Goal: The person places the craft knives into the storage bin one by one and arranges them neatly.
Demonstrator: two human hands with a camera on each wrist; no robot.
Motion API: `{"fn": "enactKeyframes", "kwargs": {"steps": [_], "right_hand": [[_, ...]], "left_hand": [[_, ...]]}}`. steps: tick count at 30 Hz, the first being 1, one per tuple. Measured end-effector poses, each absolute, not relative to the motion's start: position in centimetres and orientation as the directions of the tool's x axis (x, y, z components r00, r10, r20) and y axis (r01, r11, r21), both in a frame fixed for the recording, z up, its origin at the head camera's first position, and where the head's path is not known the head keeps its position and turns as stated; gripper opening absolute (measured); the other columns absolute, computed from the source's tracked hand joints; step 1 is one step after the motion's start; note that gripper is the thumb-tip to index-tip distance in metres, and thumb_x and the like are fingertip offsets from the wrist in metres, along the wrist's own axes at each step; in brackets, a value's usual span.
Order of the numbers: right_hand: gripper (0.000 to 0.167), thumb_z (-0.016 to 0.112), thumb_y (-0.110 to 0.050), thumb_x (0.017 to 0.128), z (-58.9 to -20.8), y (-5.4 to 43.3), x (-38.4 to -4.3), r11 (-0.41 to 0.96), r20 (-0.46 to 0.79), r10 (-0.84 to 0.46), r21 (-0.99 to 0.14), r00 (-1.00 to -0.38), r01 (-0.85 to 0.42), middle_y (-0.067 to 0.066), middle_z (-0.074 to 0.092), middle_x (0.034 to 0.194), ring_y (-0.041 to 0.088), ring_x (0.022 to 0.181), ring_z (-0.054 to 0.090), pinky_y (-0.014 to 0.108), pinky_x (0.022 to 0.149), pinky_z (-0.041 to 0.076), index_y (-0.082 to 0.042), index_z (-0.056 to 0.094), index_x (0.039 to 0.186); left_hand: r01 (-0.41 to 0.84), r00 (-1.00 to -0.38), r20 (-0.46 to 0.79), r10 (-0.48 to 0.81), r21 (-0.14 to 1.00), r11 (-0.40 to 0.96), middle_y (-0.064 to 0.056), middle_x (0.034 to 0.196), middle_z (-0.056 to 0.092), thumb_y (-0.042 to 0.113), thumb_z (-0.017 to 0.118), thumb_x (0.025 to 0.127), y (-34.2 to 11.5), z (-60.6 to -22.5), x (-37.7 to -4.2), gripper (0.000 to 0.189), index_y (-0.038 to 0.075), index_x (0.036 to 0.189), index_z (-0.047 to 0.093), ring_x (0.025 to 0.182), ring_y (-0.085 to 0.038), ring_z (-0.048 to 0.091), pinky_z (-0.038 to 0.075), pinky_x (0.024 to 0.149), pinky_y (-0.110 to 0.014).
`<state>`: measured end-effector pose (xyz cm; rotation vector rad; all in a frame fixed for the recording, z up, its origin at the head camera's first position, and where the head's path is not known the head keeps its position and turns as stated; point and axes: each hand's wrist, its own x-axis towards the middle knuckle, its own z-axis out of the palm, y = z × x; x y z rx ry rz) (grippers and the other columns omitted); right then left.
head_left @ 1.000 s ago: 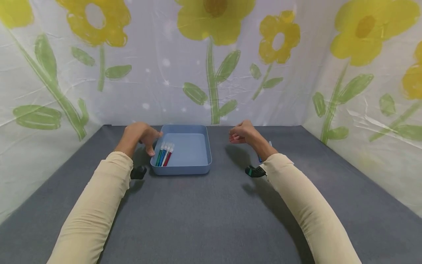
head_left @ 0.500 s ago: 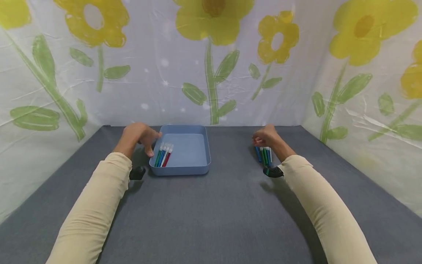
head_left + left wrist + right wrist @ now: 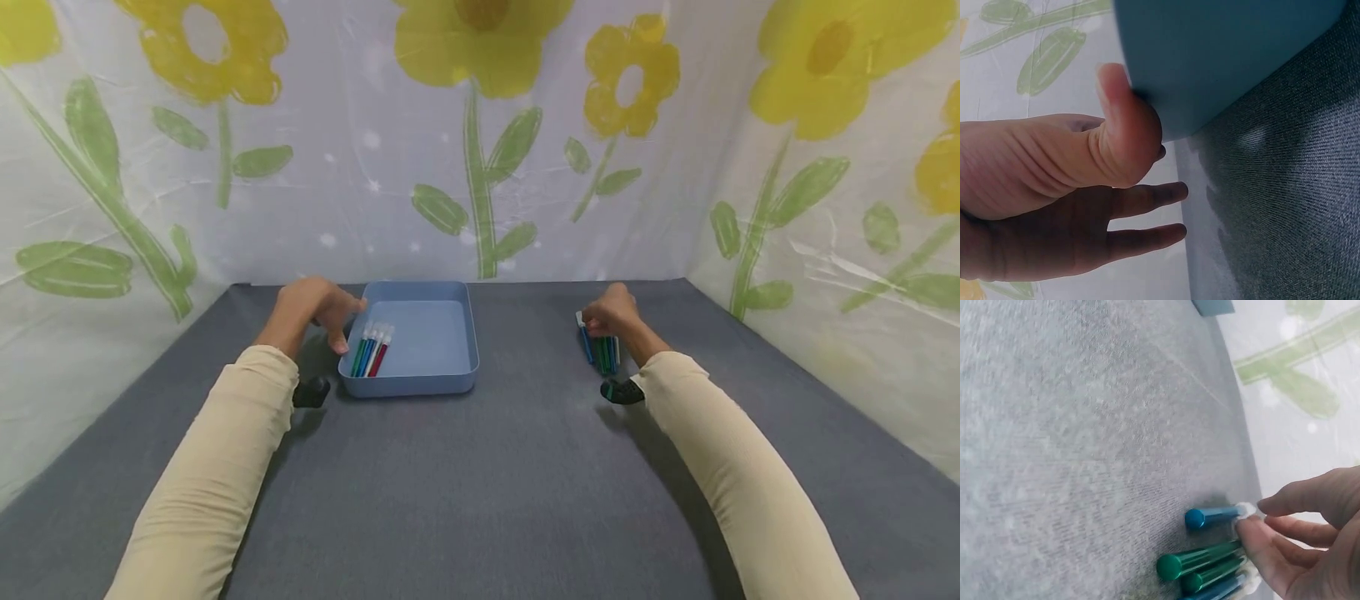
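On the left, a shallow blue tray [image 3: 408,386] holds several capped markers [image 3: 371,350], green, blue and red. My left hand [image 3: 324,310] rests at its left side; in the left wrist view the thumb [image 3: 1129,137] touches the tray's wall while other fingers stretch out straight. My right hand [image 3: 613,312] is over a row of markers on the right of the table. There the thumb and a finger pinch the white cap of a blue marker [image 3: 1213,517], which lies slightly apart. Green markers [image 3: 1200,559] and another blue marker [image 3: 1219,590] lie beside it, their caps partly hidden.
A dark grey cloth covers the table [image 3: 465,483]. White curtains [image 3: 322,192] with yellow flowers hang along its back and sides. A black wrist device [image 3: 622,390] sits under the right wrist, another [image 3: 311,392] under the left.
My right hand has moved right from beside the tray to the row of markers and lowered its fingertips to the blue marker's cap. My left hand has stayed by the tray.
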<state>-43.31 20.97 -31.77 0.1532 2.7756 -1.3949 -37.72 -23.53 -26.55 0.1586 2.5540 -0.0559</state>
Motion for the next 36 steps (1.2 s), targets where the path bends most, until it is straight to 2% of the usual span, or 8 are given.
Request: {"fn": "enactKeyframes", "kwargs": {"steps": [7,14,16,20,28,36], "right_hand": [[0.023,0.068,-0.006,0.093,-31.8,20.8,-43.0,0.676,-0.026,0.021,-0.736,-0.999,0.033,0.005,0.067,0.063,0.015,0.055,0.068,0.030,0.061,0.062,0.012,0.068,0.108],[0.022,0.073,-0.010,0.092,-31.4,19.4,-42.1,0.774,0.032,-0.008,-0.633,-0.999,-0.027,0.023,0.076,0.090,0.032,0.074,0.075,0.040,0.070,0.063,0.009,0.072,0.102],[0.020,0.072,-0.012,0.092,-31.3,18.9,-42.1,0.810,0.028,-0.006,-0.586,-1.000,-0.021,0.020,0.077,0.089,0.032,0.076,0.076,0.042,0.071,0.062,0.006,0.073,0.099],[0.015,0.068,-0.015,0.095,-31.2,18.3,-42.4,0.859,-0.003,0.021,-0.511,-1.000,0.020,0.011,0.071,0.075,0.026,0.068,0.073,0.040,0.068,0.058,-0.001,0.069,0.091],[0.019,0.067,-0.016,0.093,-31.6,17.8,-42.9,0.842,-0.045,0.049,-0.535,-0.998,0.065,0.008,0.068,0.072,0.016,0.055,0.070,0.034,0.061,0.060,0.001,0.065,0.101],[0.016,0.070,-0.013,0.090,-31.2,18.0,-42.4,0.808,-0.031,0.020,-0.589,-0.999,0.034,0.015,0.073,0.083,0.022,0.062,0.073,0.035,0.062,0.061,0.002,0.068,0.094]], "left_hand": [[0.093,-0.839,-0.540,0.071,-0.014,0.996,-0.030,0.173,0.004,0.039,0.082,0.090,-23.4,-26.4,-37.6,0.116,0.010,0.169,0.003,0.158,-0.049,0.023,0.039,0.118,-0.061],[0.098,-0.841,-0.535,0.074,-0.015,0.995,-0.030,0.173,0.005,0.038,0.082,0.091,-23.4,-26.3,-37.6,0.115,0.009,0.169,0.003,0.159,-0.049,0.021,0.037,0.120,-0.062],[0.097,-0.841,-0.536,0.076,-0.010,0.995,-0.030,0.173,0.004,0.037,0.082,0.090,-23.5,-26.2,-37.5,0.115,0.009,0.169,0.003,0.159,-0.050,0.021,0.037,0.120,-0.062],[0.103,-0.836,-0.541,0.086,-0.002,0.995,-0.031,0.173,0.003,0.036,0.082,0.090,-23.4,-26.2,-37.4,0.115,0.008,0.169,0.002,0.158,-0.050,0.021,0.036,0.121,-0.062],[0.106,-0.831,-0.547,0.102,0.026,0.994,-0.031,0.173,0.001,0.033,0.083,0.090,-23.5,-26.4,-37.4,0.116,0.005,0.168,0.001,0.158,-0.049,0.024,0.035,0.123,-0.060],[0.133,-0.823,-0.554,0.125,0.025,0.991,-0.032,0.172,0.002,0.034,0.083,0.089,-23.5,-26.4,-37.6,0.118,0.002,0.168,0.001,0.156,-0.049,0.028,0.037,0.122,-0.058]]}}
